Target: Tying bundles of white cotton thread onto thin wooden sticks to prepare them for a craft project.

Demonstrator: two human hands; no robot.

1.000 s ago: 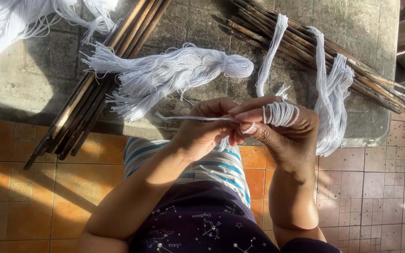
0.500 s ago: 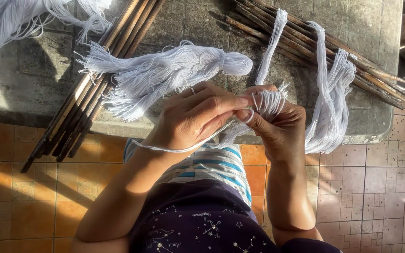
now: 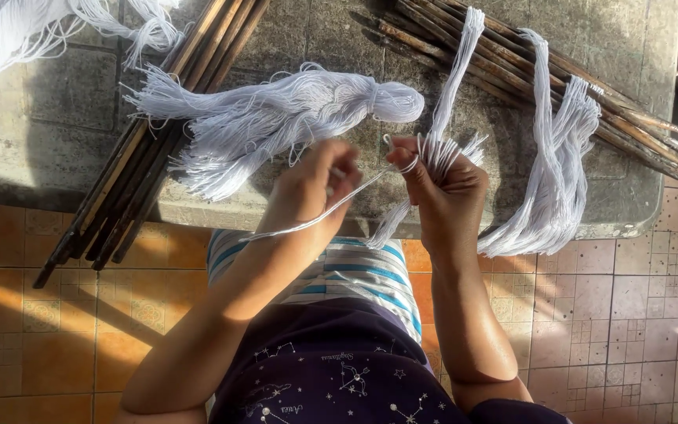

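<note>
At the near edge of the stone bench, my right hand is closed around a small bundle of white thread, its fingers curled tight so the cut ends fan out above my fist and a tail hangs down below it over the bench edge. One long strand from that bundle runs up across the bench toward the far side. My left hand is pinched shut on a single white strand, which stretches from my right fingers down and away to the left, across my forearm.

Just beyond my left hand lies a finished white tassel, knotted head pointing right, its loose fringe spread toward the left and touching a stack of dark wooden sticks. Those sticks lie slanted, with their near ends poking out past the bench edge over the orange tiled floor. A second stack of sticks lies slanted on the right side, and a thick hank of white thread is draped over it, hanging down off the bench edge just right of my right wrist. More loose white thread is heaped in the far left corner. My striped shirt shows below, between my arms.
</note>
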